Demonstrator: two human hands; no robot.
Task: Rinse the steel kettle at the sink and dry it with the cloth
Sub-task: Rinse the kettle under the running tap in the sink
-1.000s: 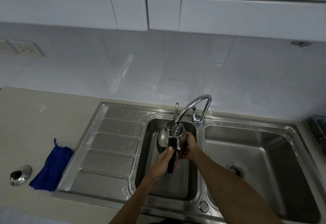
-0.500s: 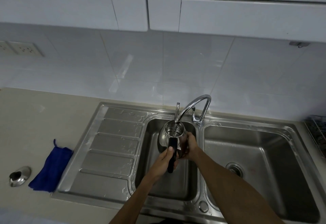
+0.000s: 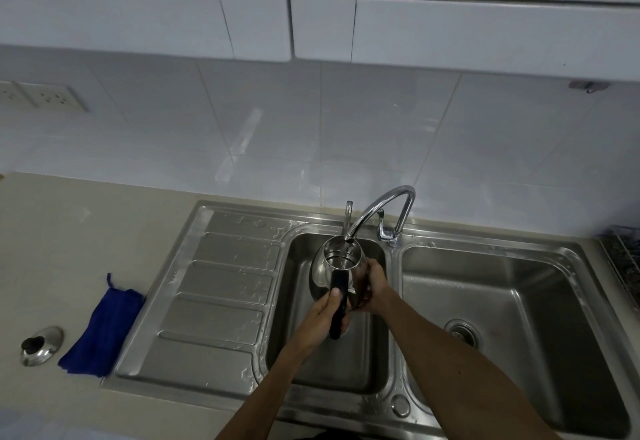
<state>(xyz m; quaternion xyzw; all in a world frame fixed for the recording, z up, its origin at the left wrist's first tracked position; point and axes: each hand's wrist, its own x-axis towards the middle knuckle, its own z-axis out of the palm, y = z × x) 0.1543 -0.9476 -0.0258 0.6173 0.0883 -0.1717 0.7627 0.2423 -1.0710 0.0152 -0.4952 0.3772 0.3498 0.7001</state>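
The steel kettle (image 3: 329, 266) is held upright over the left sink basin (image 3: 301, 353), its open mouth right under the tap spout (image 3: 374, 207). My left hand (image 3: 323, 318) grips its black handle (image 3: 338, 304). My right hand (image 3: 374, 285) presses against the kettle's right side. The blue cloth (image 3: 104, 329) lies folded on the counter, left of the drainboard. The kettle's steel lid (image 3: 41, 344) with a black knob rests on the counter left of the cloth.
A ribbed wet drainboard (image 3: 221, 294) sits left of the basin. The right basin (image 3: 512, 329) has a drain. A wire rack (image 3: 623, 259) is at the far right edge. Wall sockets (image 3: 45, 97) are on the tiled wall; white cabinets hang overhead.
Both hands and the kettle stay almost still under the tap; the view shifts only slightly.
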